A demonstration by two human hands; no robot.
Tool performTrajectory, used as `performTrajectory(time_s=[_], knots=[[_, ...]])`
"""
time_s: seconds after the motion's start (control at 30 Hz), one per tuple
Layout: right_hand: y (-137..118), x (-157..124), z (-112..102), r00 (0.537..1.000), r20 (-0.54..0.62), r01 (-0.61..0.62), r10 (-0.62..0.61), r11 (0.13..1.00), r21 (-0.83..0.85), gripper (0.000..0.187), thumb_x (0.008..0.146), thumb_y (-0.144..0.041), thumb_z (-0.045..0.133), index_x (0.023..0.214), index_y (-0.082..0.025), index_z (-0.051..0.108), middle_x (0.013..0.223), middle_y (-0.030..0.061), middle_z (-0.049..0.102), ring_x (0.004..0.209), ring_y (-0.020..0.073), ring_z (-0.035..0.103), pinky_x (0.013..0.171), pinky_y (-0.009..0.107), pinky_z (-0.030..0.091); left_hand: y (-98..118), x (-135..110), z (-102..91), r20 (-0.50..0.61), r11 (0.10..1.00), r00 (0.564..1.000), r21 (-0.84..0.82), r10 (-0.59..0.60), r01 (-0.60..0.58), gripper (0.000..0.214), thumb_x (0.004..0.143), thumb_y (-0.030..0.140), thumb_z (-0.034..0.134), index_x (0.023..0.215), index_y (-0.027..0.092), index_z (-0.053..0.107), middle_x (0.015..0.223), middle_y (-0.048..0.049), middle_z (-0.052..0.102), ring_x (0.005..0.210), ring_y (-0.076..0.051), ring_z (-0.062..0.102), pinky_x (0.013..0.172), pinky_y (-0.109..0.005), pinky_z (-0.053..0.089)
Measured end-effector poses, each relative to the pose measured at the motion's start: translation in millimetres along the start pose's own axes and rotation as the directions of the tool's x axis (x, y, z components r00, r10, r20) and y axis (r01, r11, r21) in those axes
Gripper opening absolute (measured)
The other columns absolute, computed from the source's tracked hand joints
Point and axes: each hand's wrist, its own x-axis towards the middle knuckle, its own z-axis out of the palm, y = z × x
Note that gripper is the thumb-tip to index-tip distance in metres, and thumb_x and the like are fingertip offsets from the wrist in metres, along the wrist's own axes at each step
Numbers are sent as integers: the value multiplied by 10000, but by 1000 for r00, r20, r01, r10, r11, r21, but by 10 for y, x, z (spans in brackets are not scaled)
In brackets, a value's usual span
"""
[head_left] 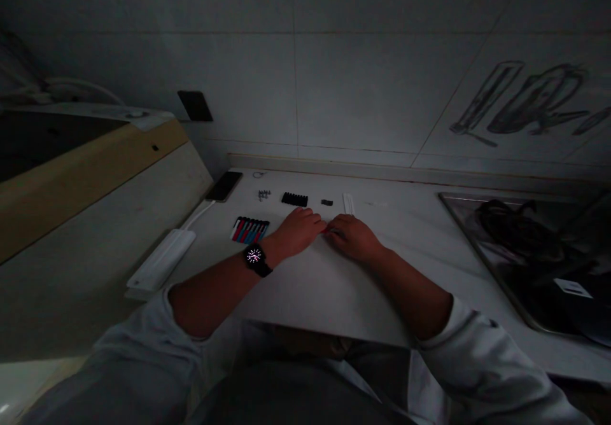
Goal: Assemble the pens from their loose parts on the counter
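Over the middle of the white counter my left hand and my right hand meet, fingers closed in a pinch. A small red piece shows between the fingertips; its kind is mostly hidden by the fingers. Left of my left hand lies a row of slim red, blue and white pieces with black ends. Beyond the hands are a row of black caps or similar parts, a little cluster of silvery parts, a small dark piece and a pale narrow strip.
A phone and a white power strip with its cable lie at the left, beside a large cream box-like appliance. On the right, a metal sink holds dark items. A tiled wall bounds the counter's back.
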Motion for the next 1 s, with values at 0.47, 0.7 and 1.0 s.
performTrajectory(time_s=[0.47,0.7,1.0], knots=[[9,22,50,996,-33,-85,85,996,3,174,938,-242,630,1075,-196,727,973,88,727,931,238,659,876,352,492,-192,93,47,-112,996,990,-24,85,-88,129,1028,248,601,1119,209,683,1037,-37,720,982,-222,625,827,-370,429],[-9,21,29,984,-146,-88,107,987,132,131,908,-195,616,1005,-199,704,961,78,708,882,221,659,845,349,514,-261,9,-9,-155,997,987,-65,42,-52,188,1044,329,592,1175,222,674,1121,-58,709,1049,-223,628,892,-367,440],[-13,21,18,971,-168,-147,172,977,154,151,938,-235,598,1046,-215,702,1017,82,723,890,220,668,825,353,525,-791,-156,-277,-141,888,881,27,-451,459,178,1016,295,604,1139,211,701,1121,-90,703,1036,-260,629,879,-383,461]])
